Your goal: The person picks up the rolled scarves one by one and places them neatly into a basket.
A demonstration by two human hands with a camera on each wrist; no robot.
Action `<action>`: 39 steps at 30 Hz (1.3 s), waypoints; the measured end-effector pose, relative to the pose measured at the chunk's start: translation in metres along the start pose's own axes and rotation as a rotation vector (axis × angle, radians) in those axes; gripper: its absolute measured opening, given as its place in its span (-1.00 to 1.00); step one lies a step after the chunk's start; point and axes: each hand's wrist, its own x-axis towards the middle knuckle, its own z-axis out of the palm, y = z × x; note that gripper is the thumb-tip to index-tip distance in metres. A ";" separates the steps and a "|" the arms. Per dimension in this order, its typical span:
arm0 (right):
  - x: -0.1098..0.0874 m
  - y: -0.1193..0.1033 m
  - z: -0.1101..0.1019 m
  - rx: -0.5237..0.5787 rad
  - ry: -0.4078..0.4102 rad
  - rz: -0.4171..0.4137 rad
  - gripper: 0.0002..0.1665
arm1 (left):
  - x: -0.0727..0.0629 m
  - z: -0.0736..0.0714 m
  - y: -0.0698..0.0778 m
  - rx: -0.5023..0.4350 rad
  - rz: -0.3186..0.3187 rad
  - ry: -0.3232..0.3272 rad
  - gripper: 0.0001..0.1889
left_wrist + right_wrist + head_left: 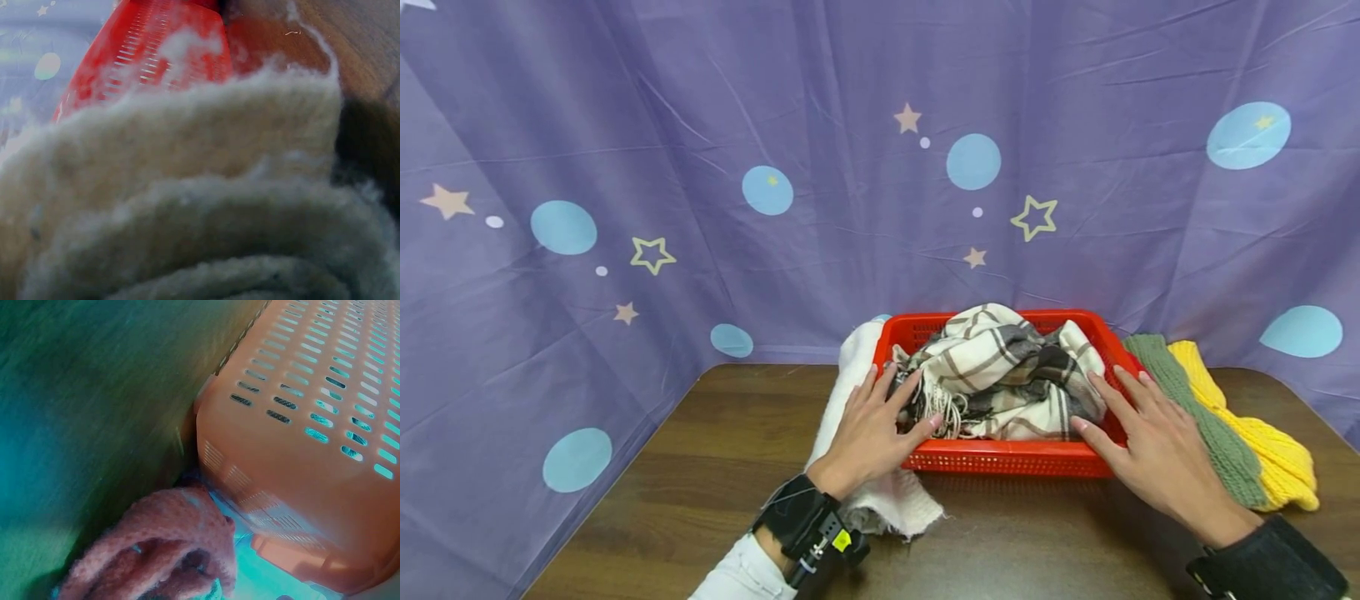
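Presently: one red basket (1007, 460), fringed plaid scarf (973, 360) heaped inside; left hand (871, 433) and right hand (1165, 450) at opposite ends, both with fingers spread.

Soft, fairly even light filled the head view, leaving faint crease shading on the purple backdrop (850, 67) and a dull sheen on the brown wooden tabletop (700, 467), while the backdrop's dots looked stretched toward the right edge. The left wrist view was dimmer and hazy, its rolled white cloth (187, 131) blurred near the lens. In the right wrist view, colours skewed badly: the red plastic basket (262, 434) looked orange, the tabletop green, and cyan washed the bottom.
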 end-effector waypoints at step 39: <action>0.000 0.000 0.000 -0.012 -0.020 -0.001 -0.07 | 0.000 0.000 0.000 0.013 -0.003 -0.007 -0.17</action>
